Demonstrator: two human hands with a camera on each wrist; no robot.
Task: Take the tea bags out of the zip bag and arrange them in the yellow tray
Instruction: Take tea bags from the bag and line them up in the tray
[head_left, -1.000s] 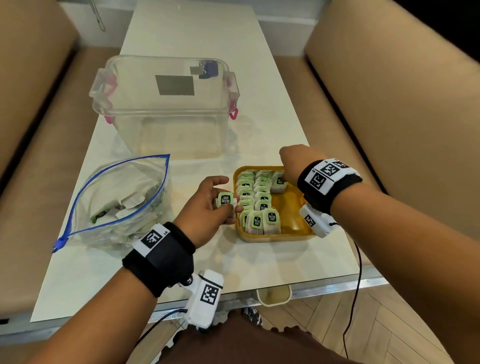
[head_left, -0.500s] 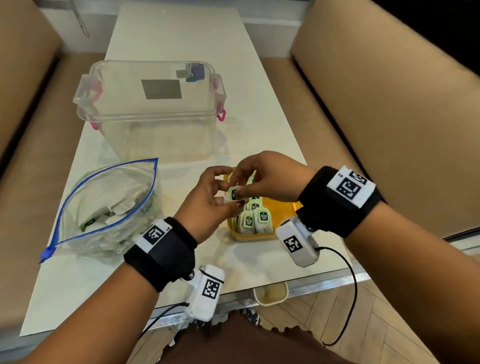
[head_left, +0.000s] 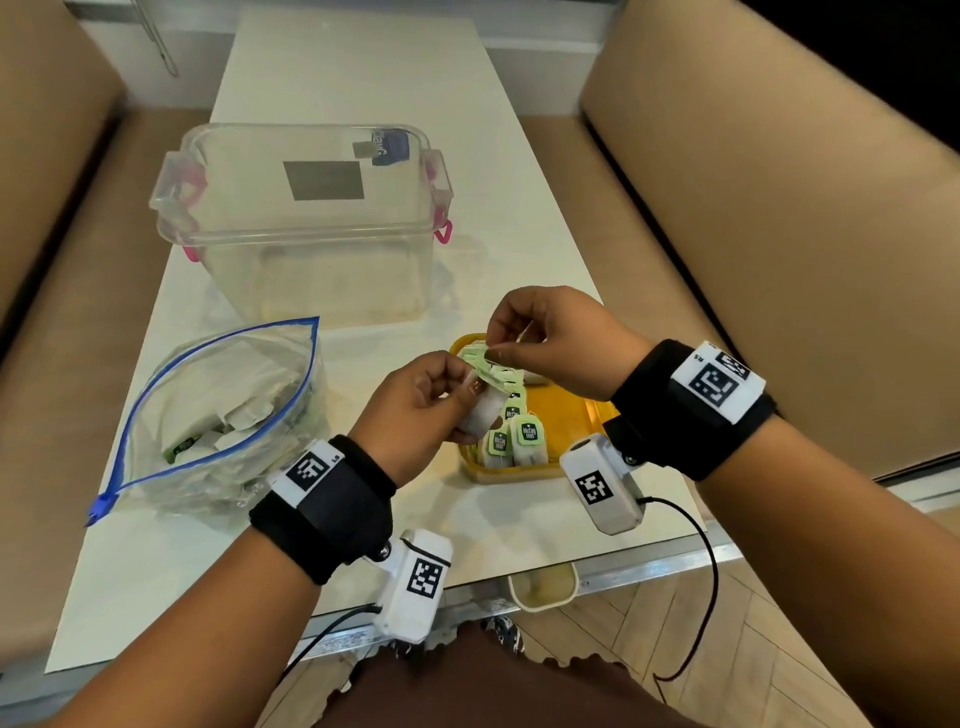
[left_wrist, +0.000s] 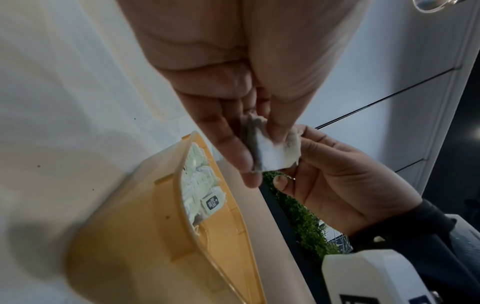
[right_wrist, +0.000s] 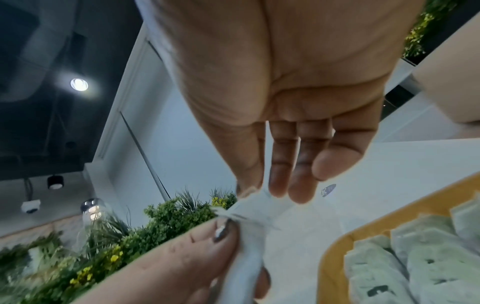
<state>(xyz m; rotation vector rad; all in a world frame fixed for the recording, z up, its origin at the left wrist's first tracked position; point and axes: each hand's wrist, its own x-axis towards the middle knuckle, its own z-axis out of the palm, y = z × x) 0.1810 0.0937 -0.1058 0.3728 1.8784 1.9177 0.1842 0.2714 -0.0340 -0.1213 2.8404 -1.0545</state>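
My left hand (head_left: 457, 389) pinches a white tea bag (head_left: 483, 413) between thumb and fingers, just above the near left corner of the yellow tray (head_left: 576, 415). My right hand (head_left: 501, 353) pinches the bag's green paper tag (head_left: 480, 361) from above. In the left wrist view the tea bag (left_wrist: 272, 152) sits between the left fingers (left_wrist: 233, 152), with the right hand (left_wrist: 285, 179) behind it. Rows of green-tagged tea bags (head_left: 511, 431) stand along the tray's left side. The zip bag (head_left: 223, 410) lies open at the left, with several tea bags inside.
A clear plastic storage box (head_left: 306, 223) with pink latches stands behind the zip bag and tray. The white table (head_left: 353, 67) runs away from me between two tan benches (head_left: 779, 234). A small cream cup (head_left: 543, 587) hangs at the table's near edge.
My right hand left the tray's far end and came to the tea bag in my left hand. It now pinches the tag. Both hands have risen a little above the tray.
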